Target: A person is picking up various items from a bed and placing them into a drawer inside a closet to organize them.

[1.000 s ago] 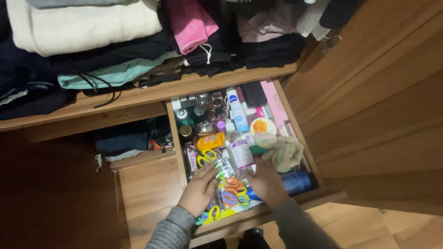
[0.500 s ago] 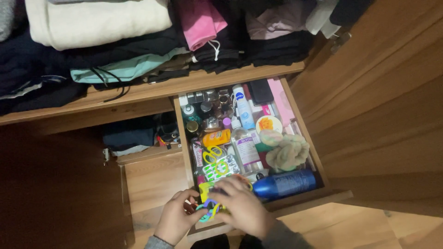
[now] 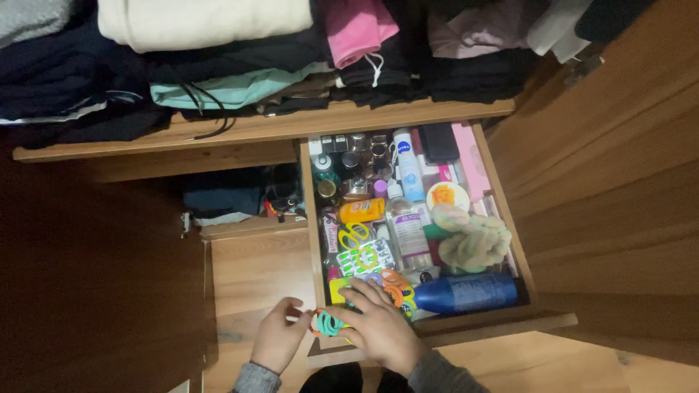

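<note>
Our left hand (image 3: 278,337) curls loosely, fingertips pinched together. Our right hand (image 3: 377,326) lies palm down just beside it, fingers spread forward. Grey sleeves cover both wrists, forearms angled inward.

1. Teal looped elastic hair tie (image 3: 328,324), bunched with an orange one, sits at the open drawer's front edge.
2. Orange, blue and yellow loop hair ties (image 3: 394,286) lie heaped inside, just behind.

- I see a blue spray can (image 3: 466,292) lying at the drawer's near end.
- A beige fluffy cloth (image 3: 475,241) sits behind it.
- Folded clothes (image 3: 218,44) fill the shelf above.
</note>
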